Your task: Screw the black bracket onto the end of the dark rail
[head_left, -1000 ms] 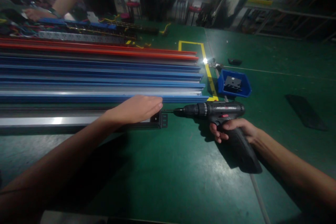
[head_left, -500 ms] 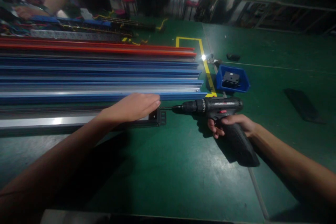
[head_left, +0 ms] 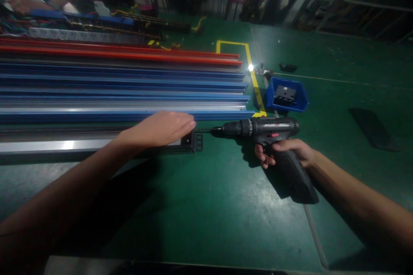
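Little has moved since the earlier frame: the whole scene sits slightly higher in our view, while the drill (head_left: 278,126) keeps its place at the end of the dark rail (head_left: 48,145). Nearest us, over the green bench (head_left: 206,219), our right hand (head_left: 298,148) clasps the drill's handle, fingers curled about the trigger; whether it is pressed we cannot tell. Our left hand (head_left: 164,128) lies across the rail near its end, fingers together; its underside is hidden, so we cannot tell whether it grasps or only presses. The bit (head_left: 204,130) reaches the black end piece (head_left: 193,144), though its tip is too small to make out. Good practice, we judge, is to keep bit and rail in one line, push steadily, squeeze gently, and draw the left fingertips slightly clear of the bit. Beyond the rail lie blue rails (head_left: 209,115); behind the drill stands a blue tray (head_left: 272,102) with a dark metal part (head_left: 285,93) in it. Farther off lie red rails (head_left: 193,56), yellow tape (head_left: 254,81) near their ends, and a co-worker's hand (head_left: 24,5).
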The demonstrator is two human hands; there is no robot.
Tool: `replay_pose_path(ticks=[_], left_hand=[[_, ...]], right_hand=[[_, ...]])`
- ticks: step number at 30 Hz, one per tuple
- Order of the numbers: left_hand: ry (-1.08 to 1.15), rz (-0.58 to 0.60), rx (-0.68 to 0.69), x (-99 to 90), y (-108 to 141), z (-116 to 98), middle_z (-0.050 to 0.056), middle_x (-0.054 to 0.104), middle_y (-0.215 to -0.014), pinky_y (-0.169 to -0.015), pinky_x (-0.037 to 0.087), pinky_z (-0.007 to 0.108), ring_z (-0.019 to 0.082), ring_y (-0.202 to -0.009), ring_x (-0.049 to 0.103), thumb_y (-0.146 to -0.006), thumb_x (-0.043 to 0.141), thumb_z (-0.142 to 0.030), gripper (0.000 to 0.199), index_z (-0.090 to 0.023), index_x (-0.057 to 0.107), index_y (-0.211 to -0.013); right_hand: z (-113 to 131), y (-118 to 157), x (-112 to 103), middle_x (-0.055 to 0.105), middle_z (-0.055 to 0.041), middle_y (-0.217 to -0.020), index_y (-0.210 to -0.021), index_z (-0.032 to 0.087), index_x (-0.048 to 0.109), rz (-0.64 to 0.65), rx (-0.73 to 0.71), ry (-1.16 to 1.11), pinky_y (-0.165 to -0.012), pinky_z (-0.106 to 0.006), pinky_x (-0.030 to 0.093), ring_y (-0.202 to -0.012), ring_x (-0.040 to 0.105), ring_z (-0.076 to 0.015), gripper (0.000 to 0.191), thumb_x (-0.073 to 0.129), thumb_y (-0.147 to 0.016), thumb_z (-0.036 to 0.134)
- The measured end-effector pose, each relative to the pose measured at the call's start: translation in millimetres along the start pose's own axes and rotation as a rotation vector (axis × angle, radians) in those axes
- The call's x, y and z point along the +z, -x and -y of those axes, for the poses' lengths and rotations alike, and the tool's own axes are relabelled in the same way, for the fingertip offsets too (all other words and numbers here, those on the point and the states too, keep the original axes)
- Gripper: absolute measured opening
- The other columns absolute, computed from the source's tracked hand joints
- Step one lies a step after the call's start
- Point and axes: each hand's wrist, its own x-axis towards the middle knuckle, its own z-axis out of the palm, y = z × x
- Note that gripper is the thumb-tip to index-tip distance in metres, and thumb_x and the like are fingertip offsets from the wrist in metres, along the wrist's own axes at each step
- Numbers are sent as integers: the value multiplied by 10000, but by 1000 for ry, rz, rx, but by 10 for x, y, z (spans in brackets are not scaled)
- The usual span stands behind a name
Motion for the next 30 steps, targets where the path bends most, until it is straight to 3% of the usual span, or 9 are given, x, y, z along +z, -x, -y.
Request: replay_pose_path(ticks=[30], left_hand=[[5,-20,8,14,18,16,54,712,-926,-725,407,324,187,-763,614,-1101,260,-452,521,-187,676,-936]], right_hand=[[21,3,-9,720,-142,-1054,-1183,33,707,-34,24,22,-931,-365,595,-827,699,-161,312,648,-956,238]])
